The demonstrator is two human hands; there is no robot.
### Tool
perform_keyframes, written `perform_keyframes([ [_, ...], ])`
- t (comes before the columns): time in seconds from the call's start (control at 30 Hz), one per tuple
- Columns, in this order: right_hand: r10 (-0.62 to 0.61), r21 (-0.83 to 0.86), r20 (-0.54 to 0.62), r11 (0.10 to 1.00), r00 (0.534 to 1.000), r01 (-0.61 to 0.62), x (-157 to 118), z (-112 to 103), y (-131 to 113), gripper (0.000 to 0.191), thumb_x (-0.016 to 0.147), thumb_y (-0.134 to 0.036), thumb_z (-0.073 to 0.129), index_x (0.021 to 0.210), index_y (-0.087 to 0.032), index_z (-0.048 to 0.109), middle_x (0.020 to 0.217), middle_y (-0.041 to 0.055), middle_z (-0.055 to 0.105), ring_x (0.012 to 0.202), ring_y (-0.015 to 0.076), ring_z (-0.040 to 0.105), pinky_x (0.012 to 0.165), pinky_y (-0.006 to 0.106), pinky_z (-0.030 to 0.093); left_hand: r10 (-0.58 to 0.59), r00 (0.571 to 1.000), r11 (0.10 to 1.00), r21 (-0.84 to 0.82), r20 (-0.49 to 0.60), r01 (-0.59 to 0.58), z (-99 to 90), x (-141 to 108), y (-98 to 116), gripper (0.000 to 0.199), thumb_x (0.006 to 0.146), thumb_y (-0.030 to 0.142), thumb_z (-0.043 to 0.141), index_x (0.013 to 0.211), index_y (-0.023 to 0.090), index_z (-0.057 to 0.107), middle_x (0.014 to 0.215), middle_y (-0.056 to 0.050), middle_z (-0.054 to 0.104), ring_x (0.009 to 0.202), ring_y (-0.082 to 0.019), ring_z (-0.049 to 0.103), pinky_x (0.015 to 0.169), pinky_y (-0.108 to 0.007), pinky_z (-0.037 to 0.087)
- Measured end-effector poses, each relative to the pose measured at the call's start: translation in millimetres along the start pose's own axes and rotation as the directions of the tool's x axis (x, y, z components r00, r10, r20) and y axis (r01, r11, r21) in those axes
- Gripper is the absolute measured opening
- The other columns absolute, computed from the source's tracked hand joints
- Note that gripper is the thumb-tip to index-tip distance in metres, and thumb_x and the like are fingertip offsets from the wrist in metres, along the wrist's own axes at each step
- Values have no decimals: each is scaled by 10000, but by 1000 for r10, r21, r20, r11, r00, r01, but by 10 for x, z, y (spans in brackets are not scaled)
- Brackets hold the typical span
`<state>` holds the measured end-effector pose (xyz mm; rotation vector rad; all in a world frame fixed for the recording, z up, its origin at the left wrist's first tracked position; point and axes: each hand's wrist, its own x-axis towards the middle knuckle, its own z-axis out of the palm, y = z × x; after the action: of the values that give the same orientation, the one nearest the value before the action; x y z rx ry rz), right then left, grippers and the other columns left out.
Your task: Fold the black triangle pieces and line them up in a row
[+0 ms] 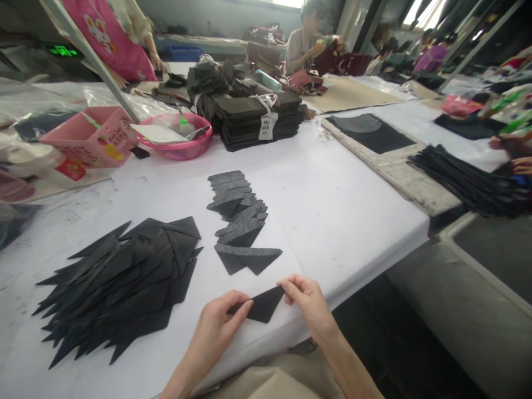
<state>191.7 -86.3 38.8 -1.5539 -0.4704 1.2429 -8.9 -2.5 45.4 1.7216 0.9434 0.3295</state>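
Note:
Near the table's front edge, a black triangular piece of sheet material (266, 306) is stretched between my two hands. My left hand (224, 318) pinches its left end between thumb and fingers. At its upper right corner, my right hand (305, 296) has the tip pinched. Just beyond my hands lies an overlapping row of similar pieces (240, 224), several with grey speckled strips showing along their edges. To the left of my left hand spreads a large heap of black pointed pieces (124, 271), lying loosely on top of each other.
On the white-covered table (332, 221) stand a pink basin (183, 145), a pink box (93, 138) and a tied stack of black pieces (257, 119). A board (374, 155) lies to the right. Other people work across the table, one in a pink apron (110, 39).

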Motion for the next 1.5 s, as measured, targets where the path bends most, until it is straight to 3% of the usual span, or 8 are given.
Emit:
perform_keyframes([
  [0.2,16,69,-11,997,1000,-16,55,-69,40,483,750,-613,704,842,-139,717,552,-28,530,531,83,452,545,216,360,-164,986,979,-118,16,165,-97,-32,-97,435,889,593,588,824,171,672,665,-13,595,616,-167,548,600,-229,407],
  [0.37,36,167,-11,985,999,-34,75,-95,24,534,707,-650,725,839,-132,731,640,0,598,516,68,475,513,207,399,-217,976,955,-208,-10,210,-107,-18,-149,478,844,632,632,785,158,650,635,-14,577,588,-162,532,582,-230,401],
  [0.6,38,191,-27,981,999,-33,79,-52,26,649,733,-743,636,888,-120,727,661,19,608,524,84,525,487,212,433,-222,975,948,-237,-27,210,-96,-5,-167,451,831,609,663,782,161,656,645,-9,589,561,-147,532,558,-220,402],
  [0.8,-12,75,-26,997,1000,14,66,9,42,444,770,-585,714,776,-145,658,527,-35,544,494,69,463,519,197,380,-222,975,945,-248,-12,212,-98,-9,-196,445,834,600,672,783,158,658,634,-7,582,569,-140,520,561,-212,395],
  [0.93,-10,90,-76,996,997,17,85,15,62,424,738,-546,757,693,-165,576,514,-43,537,488,71,451,513,203,356,-238,970,930,-301,-51,212,-101,-24,-175,440,824,592,689,754,159,656,616,-6,586,556,-139,521,571,-216,405],
  [1.1,-13,89,-91,996,996,22,109,10,79,440,742,-554,753,675,-172,544,501,-43,531,482,71,432,518,209,341,-184,982,941,-297,-43,163,-145,-38,-140,481,906,591,586,722,155,668,603,-37,621,630,-173,579,704,-246,453],
  [1.3,-8,53,-107,998,994,14,120,14,99,471,733,-593,744,648,-173,549,490,-38,518,473,76,418,510,217,324,-185,981,864,-486,-56,135,-167,-55,-215,571,928,651,519,965,108,693,757,-93,688,606,-188,624,671,-283,489],
  [1.5,-11,21,-109,1000,994,13,130,12,91,473,733,-593,744,637,-178,540,489,-41,512,479,76,414,534,221,342,-142,989,832,-546,-38,98,-159,-74,-228,665,955,684,432,1085,84,687,801,-119,688,633,-192,639,675,-293,497],
])
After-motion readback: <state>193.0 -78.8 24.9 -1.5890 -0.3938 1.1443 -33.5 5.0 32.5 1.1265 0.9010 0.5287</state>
